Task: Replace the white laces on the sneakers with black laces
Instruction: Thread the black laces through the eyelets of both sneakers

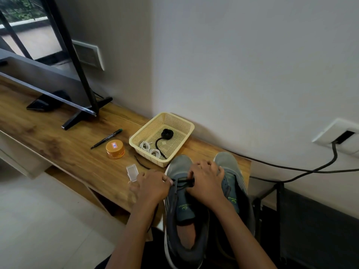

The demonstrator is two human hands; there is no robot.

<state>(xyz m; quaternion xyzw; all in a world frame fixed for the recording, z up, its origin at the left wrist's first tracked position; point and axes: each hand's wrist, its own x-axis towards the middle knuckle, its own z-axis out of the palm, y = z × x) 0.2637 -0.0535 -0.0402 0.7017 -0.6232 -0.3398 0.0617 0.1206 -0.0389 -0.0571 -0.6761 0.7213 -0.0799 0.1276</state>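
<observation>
- Step in hand, as judged: lacing the lowest eyelets of the left-side sneaker (184,207) with the black lace (184,182). The lace crosses just above the tongue, between your two hands.
- Left hand (153,185): fingers curled, pinching the lace at the outer eyelet row. A dark strand hangs under your wrist.
- Right hand (206,181): fingers curled onto the lace at the inner row, palm lying over the right-side sneaker (226,162). The pinch itself is partly hidden.
- Doing it well: even up both ends before the next crossing, and lay each pass flat without twist. Brace the shoe, since both heels reach past the table (58,136) edge toward you.
- Materials: grey-blue fabric uppers, padded tongues, pale sole rims. The lace is thin dark cord, probably limp except at its tips.
- Cream perforated basket (180,118), just beyond the toes, holds two coiled white laces (149,149) and a coiled spare black lace (166,133).
</observation>
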